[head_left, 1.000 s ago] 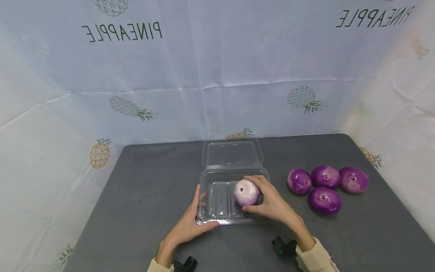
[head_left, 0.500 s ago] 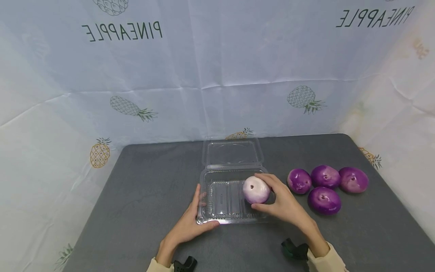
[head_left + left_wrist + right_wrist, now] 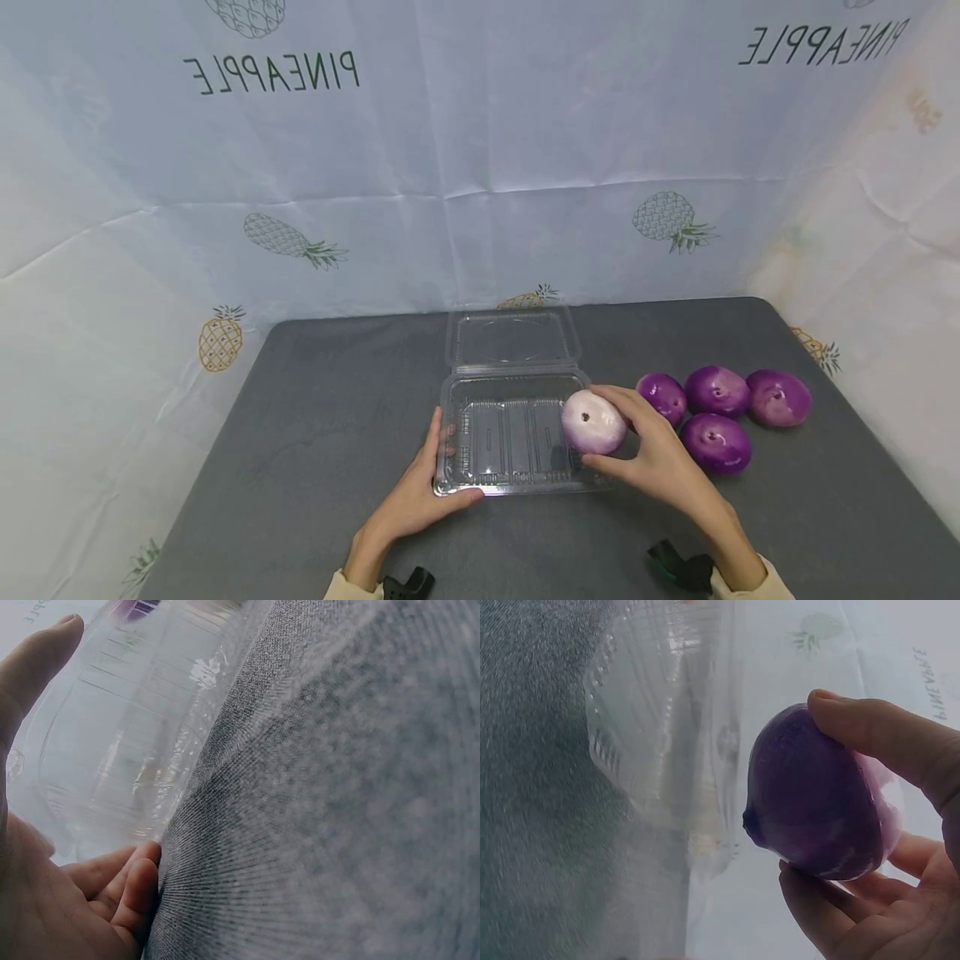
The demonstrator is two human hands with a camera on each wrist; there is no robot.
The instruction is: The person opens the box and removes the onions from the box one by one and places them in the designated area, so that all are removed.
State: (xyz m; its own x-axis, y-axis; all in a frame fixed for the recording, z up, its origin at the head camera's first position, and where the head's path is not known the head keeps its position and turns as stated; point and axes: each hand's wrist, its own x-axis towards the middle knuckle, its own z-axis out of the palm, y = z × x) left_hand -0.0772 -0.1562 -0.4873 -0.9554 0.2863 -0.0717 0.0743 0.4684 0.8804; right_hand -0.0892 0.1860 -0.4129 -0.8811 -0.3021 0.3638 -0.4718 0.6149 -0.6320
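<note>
My right hand (image 3: 654, 450) grips an onion (image 3: 594, 422), white on top and purple below, between thumb and fingers. It is over the right side of a clear plastic clamshell container (image 3: 495, 485), whose lid (image 3: 516, 337) is folded back. In the right wrist view the onion's purple underside (image 3: 810, 795) with its small pointed tip shows above the table beside the container. My left hand (image 3: 415, 492) rests against the container's front left corner, the thumb along the front rim and the fingers at the left wall. In the left wrist view its fingertips (image 3: 139, 889) are low beside the container wall.
Several purple onions (image 3: 716, 443) lie grouped on the grey table (image 3: 337, 400), right of the container. A white cloth (image 3: 480, 125) printed with pineapples hangs behind the table. Dark wrist devices (image 3: 408, 583) are worn on both arms.
My right hand has moved to the right with the onion, from over the container's middle right to its right edge. The left hand and container have stayed in place.
</note>
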